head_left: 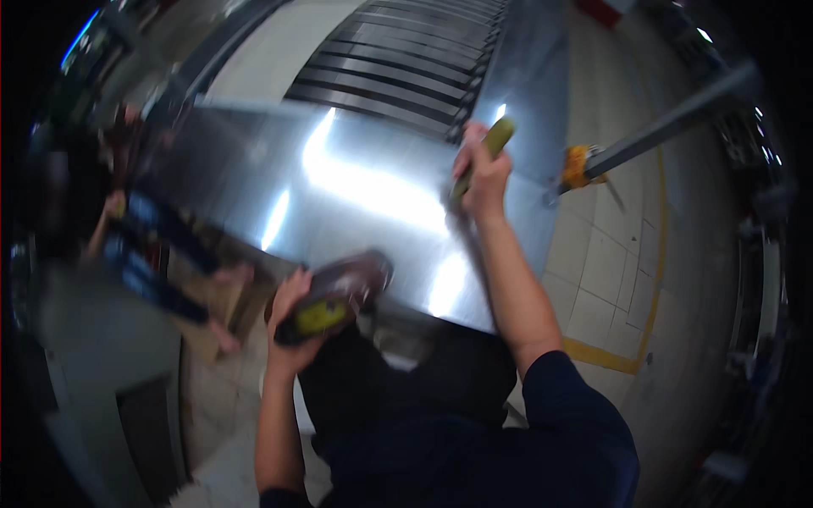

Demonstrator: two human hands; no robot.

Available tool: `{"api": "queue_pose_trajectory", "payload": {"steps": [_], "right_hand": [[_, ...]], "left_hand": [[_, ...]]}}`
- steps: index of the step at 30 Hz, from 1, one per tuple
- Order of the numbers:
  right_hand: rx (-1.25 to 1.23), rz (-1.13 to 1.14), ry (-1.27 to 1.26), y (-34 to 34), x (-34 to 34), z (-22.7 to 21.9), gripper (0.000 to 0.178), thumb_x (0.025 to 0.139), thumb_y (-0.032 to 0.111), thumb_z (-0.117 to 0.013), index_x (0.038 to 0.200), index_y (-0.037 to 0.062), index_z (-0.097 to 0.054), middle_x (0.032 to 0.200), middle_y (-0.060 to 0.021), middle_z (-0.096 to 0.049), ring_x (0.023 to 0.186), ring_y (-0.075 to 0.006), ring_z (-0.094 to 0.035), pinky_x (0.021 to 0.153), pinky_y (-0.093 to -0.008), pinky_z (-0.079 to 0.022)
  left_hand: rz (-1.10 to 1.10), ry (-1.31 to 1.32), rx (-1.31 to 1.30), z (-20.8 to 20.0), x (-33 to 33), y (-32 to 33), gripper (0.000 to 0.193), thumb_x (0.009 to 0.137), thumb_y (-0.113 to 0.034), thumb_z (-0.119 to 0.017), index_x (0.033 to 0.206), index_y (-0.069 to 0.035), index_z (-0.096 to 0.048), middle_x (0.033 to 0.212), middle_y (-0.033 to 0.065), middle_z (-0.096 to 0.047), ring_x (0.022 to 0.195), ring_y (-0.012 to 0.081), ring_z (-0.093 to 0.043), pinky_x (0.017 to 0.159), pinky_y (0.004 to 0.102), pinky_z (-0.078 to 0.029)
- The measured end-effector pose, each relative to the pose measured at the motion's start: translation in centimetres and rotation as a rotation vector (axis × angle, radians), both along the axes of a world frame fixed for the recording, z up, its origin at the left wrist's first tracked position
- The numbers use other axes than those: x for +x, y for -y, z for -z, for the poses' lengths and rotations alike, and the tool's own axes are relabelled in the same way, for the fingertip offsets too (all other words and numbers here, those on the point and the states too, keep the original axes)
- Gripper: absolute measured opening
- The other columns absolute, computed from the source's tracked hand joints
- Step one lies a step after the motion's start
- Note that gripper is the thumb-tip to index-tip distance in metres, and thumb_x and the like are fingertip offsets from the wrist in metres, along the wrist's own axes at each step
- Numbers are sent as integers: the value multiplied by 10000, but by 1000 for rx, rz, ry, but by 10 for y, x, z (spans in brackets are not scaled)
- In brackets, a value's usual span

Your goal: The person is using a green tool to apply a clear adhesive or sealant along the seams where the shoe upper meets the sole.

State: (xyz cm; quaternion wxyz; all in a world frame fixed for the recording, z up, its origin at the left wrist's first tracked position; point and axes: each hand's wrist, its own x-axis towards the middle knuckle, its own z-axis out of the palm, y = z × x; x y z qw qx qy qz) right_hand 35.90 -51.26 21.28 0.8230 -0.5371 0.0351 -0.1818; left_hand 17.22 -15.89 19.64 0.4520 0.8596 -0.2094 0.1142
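My left hand [290, 296] is closed around the heel end of a dark brown, glossy shoe [354, 276]. Yellow-green shows inside the shoe's opening. It is tilted above my lap, by the near edge of the metal table [373, 229]. Farther right and forward, my right hand [486, 173] grips a long olive-yellow thing [500, 135] over the table's right part. Motion blurs it, and I cannot make out its kind. The shoe and the olive-yellow thing are well apart.
A roller conveyor [389, 59] adjoins the table's far side. At right, a grey post [669, 127] has yellow wrapping [577, 167] at its end. Another person [140, 229] is at the left, near a cardboard sheet [190, 326]. A grey cabinet [102, 339] stands at lower left.
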Motion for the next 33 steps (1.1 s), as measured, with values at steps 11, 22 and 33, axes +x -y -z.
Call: {"api": "queue_pose_trajectory", "payload": {"steps": [11, 22, 33], "right_hand": [[375, -307, -209, -86, -55, -32, 239, 1022, 262, -656, 1113, 46, -608, 607, -8, -453, 500, -128, -478, 483, -302, -425], [590, -235, -194, -90, -70, -11, 199, 1036, 235, -640, 984, 60, -560, 583, -10, -419, 468, -137, -425, 469, -316, -396], [683, -132, -222, -96, -57, 1, 259, 1027, 301, -679, 991, 84, -542, 587, 8, -423, 443, -109, -418, 430, -291, -368]], "left_hand": [[88, 13, 59, 3, 21, -8, 645, 841, -439, -820, 1353, -120, -593, 1464, 152, -629, 1424, 390, -534, 1229, 579, -304], [75, 1, 40, 14, 21, -10, 458, 944, -364, -718, 1310, -115, -600, 1442, 182, -646, 1408, 396, -555, 1219, 576, -301], [158, -267, 131, -37, 43, 5, 970, 637, -251, -999, 1446, -32, -509, 1366, 132, -604, 1314, 286, -561, 1153, 422, -425]]}}
